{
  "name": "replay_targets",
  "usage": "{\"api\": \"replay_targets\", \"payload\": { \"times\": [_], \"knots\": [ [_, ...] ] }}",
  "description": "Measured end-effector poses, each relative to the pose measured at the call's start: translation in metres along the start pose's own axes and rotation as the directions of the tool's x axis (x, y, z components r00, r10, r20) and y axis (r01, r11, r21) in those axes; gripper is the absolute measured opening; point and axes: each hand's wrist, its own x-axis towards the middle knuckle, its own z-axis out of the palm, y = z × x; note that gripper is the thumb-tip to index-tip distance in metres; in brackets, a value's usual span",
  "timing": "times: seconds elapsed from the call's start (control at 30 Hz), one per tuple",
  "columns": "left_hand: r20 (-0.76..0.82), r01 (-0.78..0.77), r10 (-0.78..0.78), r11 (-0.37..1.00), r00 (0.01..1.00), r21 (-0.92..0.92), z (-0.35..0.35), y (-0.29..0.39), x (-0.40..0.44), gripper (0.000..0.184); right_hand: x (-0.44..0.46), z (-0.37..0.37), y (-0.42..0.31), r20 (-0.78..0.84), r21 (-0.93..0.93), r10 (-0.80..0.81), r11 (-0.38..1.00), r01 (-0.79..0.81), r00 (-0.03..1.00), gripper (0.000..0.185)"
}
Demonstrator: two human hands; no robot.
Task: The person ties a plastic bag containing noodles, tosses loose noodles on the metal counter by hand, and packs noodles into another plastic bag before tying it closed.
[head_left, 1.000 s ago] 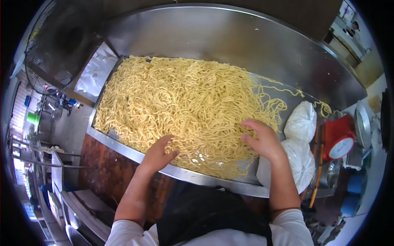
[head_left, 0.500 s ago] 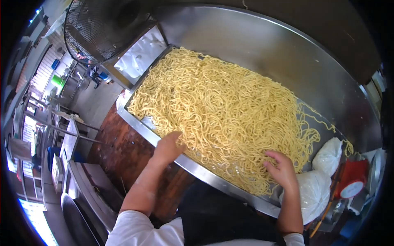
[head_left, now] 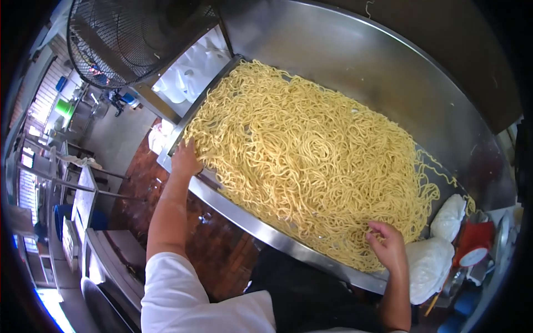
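A broad layer of yellow noodles (head_left: 311,150) is spread over a metal tray-like table (head_left: 239,213) with a raised steel back. At the left corner of the table, my left hand (head_left: 186,160) rests over the rim with fingers stretched out to the edge of the noodles. My right hand (head_left: 388,247) is at the near right side of the noodles, its thumb and forefinger apart and nothing visible between them. The other fingers of the right hand are partly hidden.
White plastic bags (head_left: 427,269) sit at the right end, beside a red scale-like object (head_left: 474,241). A large caged fan (head_left: 122,44) stands at the back left. To my left are metal counters (head_left: 114,261) and a reddish tiled floor (head_left: 194,238).
My left hand has moved left and away from me along the rim to the table's left corner. My right hand stays near the same noodles. The view has shifted slightly.
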Motion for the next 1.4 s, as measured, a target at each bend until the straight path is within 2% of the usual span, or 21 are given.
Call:
{"api": "replay_targets", "payload": {
  "times": [0.07,0.13,0.2,0.23,0.27,0.33,0.37,0.53,0.6,0.67,0.73,0.8,0.87,0.97,1.0,1.17,1.2,1.23,1.3,1.37,1.4],
  "knots": [
    [0.211,0.026,-0.026,1.000,0.977,0.001,0.001,-0.003,0.021,0.093,-0.002,0.004,-0.006,-0.018,-0.010,0.017,1.000,-0.018,1.000,0.030],
    [0.211,0.001,-0.006,1.000,0.977,0.021,0.009,-0.005,0.036,0.093,-0.003,0.008,-0.013,-0.040,-0.010,0.060,0.998,-0.061,0.997,0.030],
    [0.245,0.053,-0.018,0.989,0.969,-0.135,0.020,-0.012,0.049,0.082,-0.005,0.010,-0.022,-0.038,-0.033,0.095,0.995,-0.096,0.995,0.030],
    [0.163,0.044,-0.024,0.992,0.986,-0.120,0.026,-0.013,0.052,0.062,-0.005,0.012,-0.027,-0.038,-0.046,0.119,0.992,-0.121,0.992,0.030],
    [0.165,0.045,-0.024,0.991,0.986,-0.125,0.028,-0.017,0.054,0.062,-0.005,0.014,-0.029,-0.038,-0.052,0.120,0.991,-0.122,0.992,0.030],
    [0.155,0.105,-0.081,0.983,0.985,-0.153,0.028,-0.029,0.061,0.044,-0.006,0.018,-0.033,-0.050,-0.032,0.126,0.991,-0.127,0.991,0.030],
    [-0.001,0.102,-0.105,0.970,0.994,-0.219,0.030,-0.033,0.055,0.035,-0.005,0.020,-0.035,-0.056,-0.031,0.124,0.992,-0.126,0.991,0.030],
    [0.087,0.162,-0.148,0.969,0.985,-0.189,0.023,-0.058,0.051,0.036,-0.005,0.027,-0.037,-0.037,-0.056,0.070,0.996,-0.072,0.997,0.030],
    [0.125,0.057,-0.018,0.949,0.992,-0.310,0.015,-0.058,0.043,0.043,-0.005,0.032,-0.034,-0.020,-0.034,0.087,0.996,-0.087,0.996,0.031],
    [0.212,0.077,-0.007,0.942,0.977,-0.327,0.002,-0.044,0.039,0.054,-0.005,0.032,-0.032,-0.011,-0.019,0.109,0.994,-0.109,0.994,0.031],
    [0.030,-0.002,0.008,0.982,1.000,-0.190,-0.003,-0.017,0.026,0.063,-0.002,0.029,-0.034,0.014,-0.082,0.057,0.995,-0.056,0.998,0.031],
    [-0.132,-0.250,0.221,0.928,0.966,-0.276,-0.004,0.014,0.016,0.071,0.003,0.019,-0.037,-0.007,-0.093,0.061,0.994,-0.061,0.998,0.031],
    [-0.294,-0.496,0.406,0.778,0.865,-0.386,-0.019,0.066,-0.009,0.071,0.014,0.006,-0.037,-0.028,-0.105,0.061,0.992,-0.064,0.998,0.031],
    [-0.279,-0.676,0.649,0.509,0.708,-0.533,-0.053,0.153,-0.059,0.073,0.042,-0.015,-0.029,-0.150,-0.132,-0.026,0.991,0.006,0.988,0.031],
    [-0.280,-0.738,0.738,0.412,0.614,-0.534,-0.052,0.174,-0.068,0.074,0.054,-0.021,-0.024,-0.230,-0.162,-0.077,0.986,0.040,0.970,0.031],
    [-0.342,-0.718,0.793,0.167,0.505,-0.675,-0.090,0.299,-0.044,0.069,0.096,-0.015,0.048,-0.382,-0.380,-0.150,0.925,-0.007,0.912,0.037],
    [-0.339,-0.671,0.790,0.121,0.512,-0.732,-0.096,0.328,-0.028,0.068,0.094,-0.006,0.053,-0.258,-0.340,0.032,0.933,-0.122,0.966,0.044],
    [-0.333,-0.691,0.770,0.188,0.545,-0.698,-0.095,0.357,-0.008,0.069,0.092,0.000,0.057,-0.122,-0.314,0.212,0.918,-0.240,0.970,0.052],
    [-0.334,-0.713,0.751,0.249,0.569,-0.656,-0.066,0.411,0.011,0.070,0.087,-0.003,0.052,-0.044,-0.382,0.237,0.894,-0.236,0.970,0.056],
    [0.028,-0.641,0.791,0.516,0.612,-0.568,-0.032,0.460,0.006,0.068,0.071,0.000,0.064,0.027,-0.431,0.295,0.866,-0.255,0.955,0.061],
    [0.043,-0.725,0.851,0.471,0.523,-0.502,-0.024,0.475,-0.019,0.070,0.064,0.003,0.076,-0.091,-0.420,0.303,0.852,-0.312,0.949,0.059]
  ]
}}
